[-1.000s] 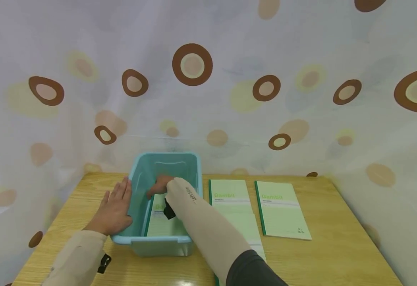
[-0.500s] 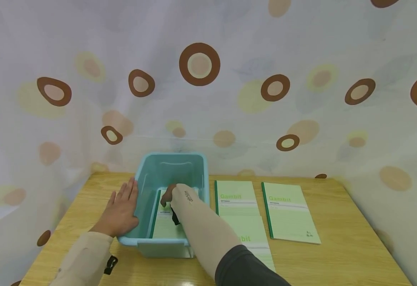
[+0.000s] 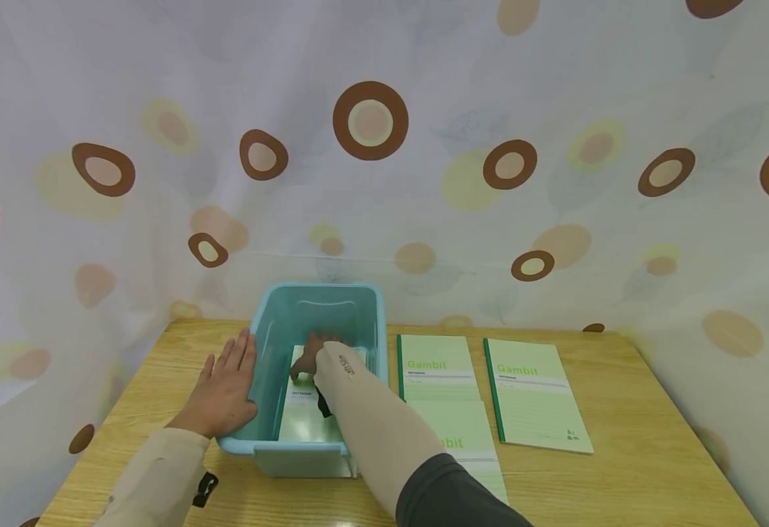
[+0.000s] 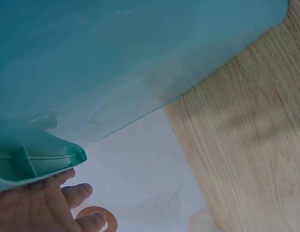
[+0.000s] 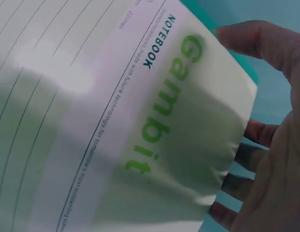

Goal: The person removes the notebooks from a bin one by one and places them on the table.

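Note:
My right hand (image 3: 310,356) reaches down inside a light-blue plastic bin (image 3: 292,446) and grips the top end of a pale green Gambit notebook (image 3: 305,421). Seen from the right wrist, the thumb (image 5: 246,38) is at the corner by the green spine strip, and the other fingers curl behind the top edge. The cover catches a bright glare. My left hand (image 3: 223,395) rests along the bin's left rim with straight fingers. In the left wrist view those fingers lie along the outside of the rim. My right forearm hides part of the notebook.
Right of the bin lie a notebook (image 3: 433,355) at the back and another notebook (image 3: 470,432) overlapping it in front, partly behind my right sleeve. A third spot holds a separate notebook (image 3: 539,399). A patterned sheet (image 3: 424,219) hangs behind the wooden table (image 3: 641,446).
My right hand has shifted towards the notebook's top end and taken hold there. The notebook's green spine no longer shows in the head view, and glare has appeared on its cover.

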The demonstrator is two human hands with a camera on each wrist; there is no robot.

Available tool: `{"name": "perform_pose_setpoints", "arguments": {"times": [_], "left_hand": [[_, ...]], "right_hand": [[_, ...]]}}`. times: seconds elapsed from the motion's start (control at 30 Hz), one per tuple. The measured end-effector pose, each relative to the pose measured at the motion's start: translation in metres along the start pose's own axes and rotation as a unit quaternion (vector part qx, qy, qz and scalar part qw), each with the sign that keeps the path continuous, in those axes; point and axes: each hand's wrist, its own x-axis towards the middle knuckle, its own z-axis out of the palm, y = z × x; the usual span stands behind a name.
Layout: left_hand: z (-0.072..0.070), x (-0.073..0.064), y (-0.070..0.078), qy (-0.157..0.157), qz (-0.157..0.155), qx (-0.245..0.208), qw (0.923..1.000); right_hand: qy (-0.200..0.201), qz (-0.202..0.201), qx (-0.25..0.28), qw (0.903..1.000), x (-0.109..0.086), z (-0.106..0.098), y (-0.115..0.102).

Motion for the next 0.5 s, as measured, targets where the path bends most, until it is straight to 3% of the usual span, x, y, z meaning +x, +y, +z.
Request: {"name": "perform_pose_setpoints", "arguments": {"times": [0.13, 0.27, 0.5], "left_hand": [[0.0, -0.001, 0.0, 0.006, 0.007, 0.001, 1.0], [-0.001, -0.001, 0.0, 0.012, 0.012, 0.007, 0.9998], [-0.001, -0.001, 0.001, 0.002, 0.008, 0.003, 1.0]], "right_hand": [[-0.006, -0.013, 0.001, 0.9999, 0.016, 0.005, 0.001], [-0.002, -0.02, -0.041, 0.9989, 0.024, 0.008, -0.002], [0.03, -0.041, -0.057, 0.9971, 0.008, 0.0, -0.011]]}}
